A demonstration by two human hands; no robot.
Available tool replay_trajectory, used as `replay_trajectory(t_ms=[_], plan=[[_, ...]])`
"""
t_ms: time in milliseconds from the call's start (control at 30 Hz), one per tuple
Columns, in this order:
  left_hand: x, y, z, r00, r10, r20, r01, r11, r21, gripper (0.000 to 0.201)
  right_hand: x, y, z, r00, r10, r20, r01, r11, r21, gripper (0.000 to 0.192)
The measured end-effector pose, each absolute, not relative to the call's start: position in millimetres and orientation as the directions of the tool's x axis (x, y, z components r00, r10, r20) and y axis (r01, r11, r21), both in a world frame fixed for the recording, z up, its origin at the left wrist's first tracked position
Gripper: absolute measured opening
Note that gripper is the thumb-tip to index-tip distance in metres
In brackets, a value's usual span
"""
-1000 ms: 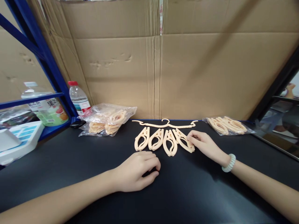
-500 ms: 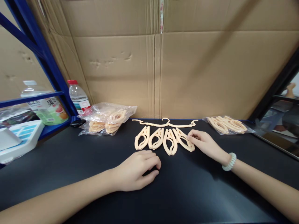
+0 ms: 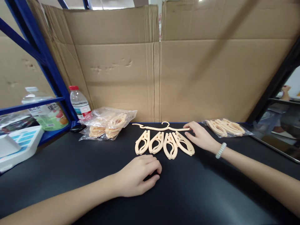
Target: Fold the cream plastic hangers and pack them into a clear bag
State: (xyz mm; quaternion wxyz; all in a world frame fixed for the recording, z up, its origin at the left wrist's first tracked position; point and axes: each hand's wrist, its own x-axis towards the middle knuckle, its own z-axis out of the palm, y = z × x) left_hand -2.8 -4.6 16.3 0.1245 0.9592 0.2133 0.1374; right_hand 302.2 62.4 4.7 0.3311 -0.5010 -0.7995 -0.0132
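Several folded peach plastic hangers (image 3: 164,143) lie in a row on the black table (image 3: 70,175). Behind them lies one unfolded hanger (image 3: 161,127) with its hook up. My right hand (image 3: 200,136) rests flat over the right end of the unfolded hanger, fingers apart, beside the rightmost folded one. A pale bead bracelet (image 3: 220,150) is on that wrist. My left hand (image 3: 138,175) rests on the table in front of the row, fingers curled loosely, nothing visible in it.
A clear bag of folded hangers (image 3: 107,122) lies at the back left and a second bag (image 3: 226,127) at the back right. A water bottle (image 3: 78,101), a juice bottle (image 3: 45,114) and blue shelving (image 3: 42,59) stand at left. Cardboard (image 3: 164,68) walls the back.
My right hand left the rightmost folded hanger and moved back onto the right end of the unfolded one. The view tilted up slightly. My left hand stayed put.
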Motion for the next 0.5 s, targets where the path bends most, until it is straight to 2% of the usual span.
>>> replay_trajectory(t_ms=[67,100,200,333,500], plan=[[-2.8,-4.8,16.4,0.873,0.44,0.21,0.373,-0.88,0.294,0.008,306.5,86.2,12.1,-0.364,0.798,0.48,0.833,0.509,-0.216,0.025],[-2.7,-4.9,16.6,0.873,0.44,0.21,0.373,-0.88,0.292,0.008,308.3,98.3,15.5,-0.38,0.808,0.451,0.836,0.508,-0.207,0.028],[-2.5,-5.4,17.3,0.871,0.442,0.215,0.376,-0.881,0.286,0.008,312.4,128.2,19.7,-0.407,0.827,0.388,0.835,0.509,-0.21,0.032],[-2.6,-6.0,18.1,0.872,0.437,0.221,0.373,-0.885,0.278,0.008,315.9,144.8,10.7,-0.436,0.849,0.298,0.831,0.507,-0.228,0.023],[-3.1,-6.1,17.8,0.871,0.437,0.226,0.372,-0.886,0.277,0.007,320.2,145.5,1.4,-0.432,0.854,0.289,0.827,0.504,-0.251,0.019]])
